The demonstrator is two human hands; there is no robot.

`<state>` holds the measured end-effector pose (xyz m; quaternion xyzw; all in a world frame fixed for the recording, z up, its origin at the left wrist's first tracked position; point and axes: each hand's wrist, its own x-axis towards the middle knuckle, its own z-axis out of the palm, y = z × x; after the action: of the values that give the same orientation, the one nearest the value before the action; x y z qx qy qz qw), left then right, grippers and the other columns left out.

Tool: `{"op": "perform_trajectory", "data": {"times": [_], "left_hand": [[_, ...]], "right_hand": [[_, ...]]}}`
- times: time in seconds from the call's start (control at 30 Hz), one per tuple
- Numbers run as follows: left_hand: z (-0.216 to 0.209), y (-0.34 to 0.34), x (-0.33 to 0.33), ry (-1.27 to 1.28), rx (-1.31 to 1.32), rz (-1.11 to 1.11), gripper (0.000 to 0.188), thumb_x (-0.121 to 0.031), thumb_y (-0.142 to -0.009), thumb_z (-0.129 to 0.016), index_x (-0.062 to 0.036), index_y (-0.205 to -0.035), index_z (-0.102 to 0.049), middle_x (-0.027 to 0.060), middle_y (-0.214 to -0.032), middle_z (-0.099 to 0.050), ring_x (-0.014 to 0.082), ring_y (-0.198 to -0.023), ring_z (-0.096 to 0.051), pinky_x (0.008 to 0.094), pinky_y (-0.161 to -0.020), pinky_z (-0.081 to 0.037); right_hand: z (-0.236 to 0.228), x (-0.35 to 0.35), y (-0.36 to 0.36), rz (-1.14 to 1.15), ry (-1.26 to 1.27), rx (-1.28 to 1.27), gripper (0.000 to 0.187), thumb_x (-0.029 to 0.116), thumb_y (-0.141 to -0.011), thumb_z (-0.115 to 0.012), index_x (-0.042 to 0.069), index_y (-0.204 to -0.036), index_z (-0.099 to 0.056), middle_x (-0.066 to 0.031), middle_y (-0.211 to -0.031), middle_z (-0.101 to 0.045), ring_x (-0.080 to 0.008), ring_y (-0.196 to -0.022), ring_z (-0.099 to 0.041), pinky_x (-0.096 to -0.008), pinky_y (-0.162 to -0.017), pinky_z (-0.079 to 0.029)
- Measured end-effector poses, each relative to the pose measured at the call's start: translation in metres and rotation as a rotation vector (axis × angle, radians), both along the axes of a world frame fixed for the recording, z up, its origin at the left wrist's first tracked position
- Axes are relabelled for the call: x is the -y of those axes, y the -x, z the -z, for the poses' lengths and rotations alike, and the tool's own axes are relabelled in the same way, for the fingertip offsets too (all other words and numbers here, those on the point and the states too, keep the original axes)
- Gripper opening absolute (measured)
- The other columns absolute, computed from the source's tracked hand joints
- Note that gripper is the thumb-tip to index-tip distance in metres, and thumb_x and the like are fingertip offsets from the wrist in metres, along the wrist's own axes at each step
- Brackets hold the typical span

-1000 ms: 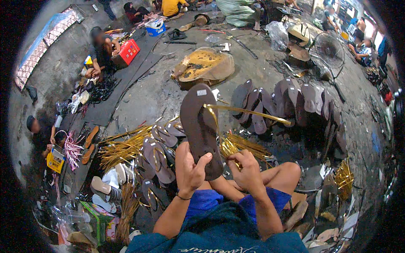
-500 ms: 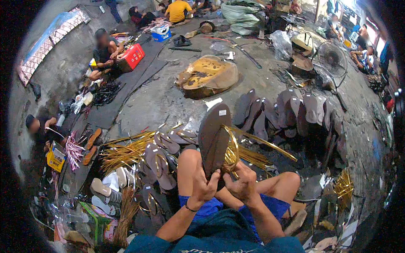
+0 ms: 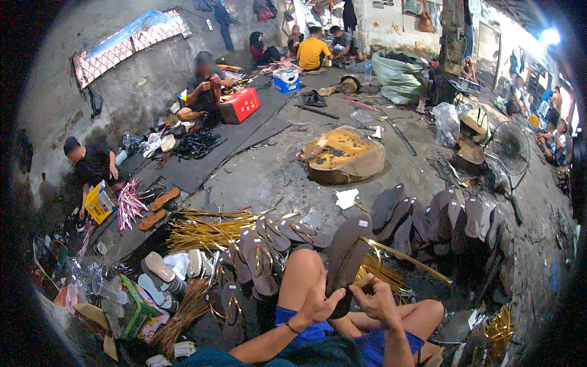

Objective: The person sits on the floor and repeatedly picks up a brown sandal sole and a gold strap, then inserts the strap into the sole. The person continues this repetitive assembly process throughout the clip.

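1. The left hand grips the near end of a dark brown sandal sole, its thumb laid over the upper face.
2. The right hand stays at the sole's right side, thumb and fingers curled in toward the near end; whether they pinch the strap is too small to tell.
3. The sole is held up between the knees, its far end leaning right. A gold strap sticks out of it to the right, as before — but the wide loop seen half a second ago can no longer be made out.
4. The view has swung: the work now sits farther right, and more of the far wall shows.
5. At the far left, a seated person now has both hands raised before the body, just beside a red box.
6. Unchanged — gold strips lie left of the hands, a row of soles stands to the right, and a yellow-topped block sits beyond.
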<state>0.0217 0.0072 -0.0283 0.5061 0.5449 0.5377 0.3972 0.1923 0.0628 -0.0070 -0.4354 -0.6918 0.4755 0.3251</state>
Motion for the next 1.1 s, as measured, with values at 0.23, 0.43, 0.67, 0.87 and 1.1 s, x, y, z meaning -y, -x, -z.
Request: {"op": "perform_trajectory", "data": {"times": [0.23,0.43,0.67,0.87,1.1], "left_hand": [[0.001,0.009,-0.005,0.197,0.52,0.115,0.058,-0.011,-0.086,-0.062,0.0011,-0.137,-0.036,0.0075,-0.119,-0.057,0.0161,-0.107,-0.054,0.0294,-0.093,-0.044],[-0.007,0.006,0.0,0.331,0.657,0.255,0.06,-0.011,-0.085,-0.062,0.0012,-0.137,-0.036,0.0097,-0.121,-0.055,0.0174,-0.109,-0.053,0.0299,-0.096,-0.042],[-0.035,0.021,0.007,0.084,-0.283,0.271,0.068,-0.022,-0.079,-0.071,0.0025,-0.135,-0.041,0.0193,-0.121,-0.06,0.0326,-0.111,-0.058,0.0399,-0.1,-0.042],[-0.014,0.058,0.02,0.22,-0.554,0.783,0.07,-0.032,-0.078,-0.077,-0.0002,-0.133,-0.046,0.0181,-0.123,-0.06,0.0288,-0.117,-0.055,0.0393,-0.102,-0.041],[-0.039,0.076,0.025,0.185,-0.222,0.071,0.064,-0.017,-0.065,-0.086,-0.0012,-0.119,-0.056,0.0081,-0.097,-0.066,0.0213,-0.092,-0.065,0.0331,-0.085,-0.051]], "right_hand": [[0.024,0.008,-0.008,-0.021,0.537,-0.568,0.019,0.016,-0.09,-0.064,0.002,-0.103,-0.063,-0.0068,-0.095,-0.067,-0.0177,-0.084,-0.065,-0.0302,-0.071,-0.051],[0.097,0.019,-0.005,-0.042,0.678,-0.744,0.022,0.012,-0.09,-0.063,0.003,-0.11,-0.06,-0.0025,-0.095,-0.064,-0.0105,-0.08,-0.06,-0.026,-0.069,-0.049],[0.027,0.03,-0.01,0.215,0.005,-0.124,0.032,0.007,-0.092,-0.058,-0.002,-0.121,-0.051,-0.013,-0.109,-0.059,-0.0203,-0.103,-0.056,-0.0338,-0.084,-0.049],[0.044,0.034,-0.065,0.372,0.085,-0.095,0.02,0.012,-0.098,-0.053,0.0,-0.114,-0.054,-0.0089,-0.098,-0.061,-0.0205,-0.098,-0.06,-0.0302,-0.077,-0.053],[0.083,0.035,-0.105,0.704,0.537,-1.12,0.022,0.017,-0.096,-0.057,0.01,-0.116,-0.054,-0.0015,-0.093,-0.064,-0.0134,-0.074,-0.063,-0.0282,-0.059,-0.051]]}}
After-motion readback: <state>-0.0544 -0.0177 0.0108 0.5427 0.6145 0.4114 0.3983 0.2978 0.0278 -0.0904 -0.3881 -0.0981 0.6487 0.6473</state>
